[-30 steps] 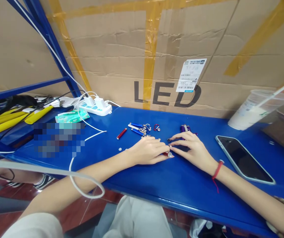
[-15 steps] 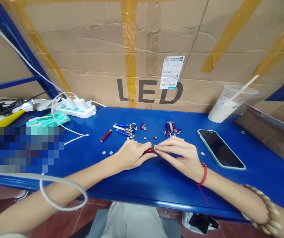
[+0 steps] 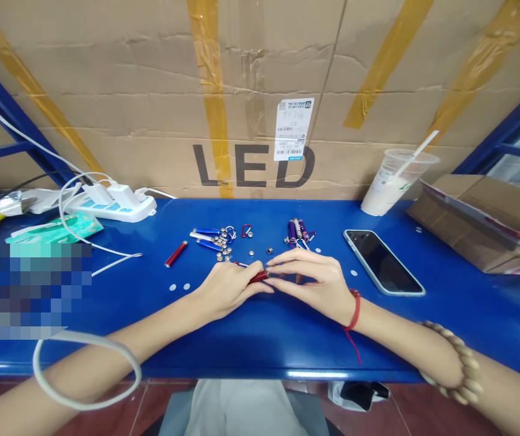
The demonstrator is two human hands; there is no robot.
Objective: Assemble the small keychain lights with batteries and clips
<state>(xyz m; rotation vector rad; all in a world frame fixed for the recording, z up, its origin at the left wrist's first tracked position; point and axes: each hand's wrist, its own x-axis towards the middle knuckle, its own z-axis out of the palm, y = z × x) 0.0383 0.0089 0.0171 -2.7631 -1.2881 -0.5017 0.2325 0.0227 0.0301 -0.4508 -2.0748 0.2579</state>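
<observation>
Blue tabletop [image 3: 260, 342] leaves front-edge room; left hand [image 3: 227, 287] grips red tube [image 3: 258, 277], right hand [image 3: 316, 281] at its end, hold unclear.

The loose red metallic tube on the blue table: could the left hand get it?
Probably yes: nothing visible stands between the left hand and the loose red metallic tube, though that hand grips another red tube.

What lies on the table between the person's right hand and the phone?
In the head view, one small pale disc lies on the blue tabletop there, between the right hand and the phone, apart from both.
</observation>
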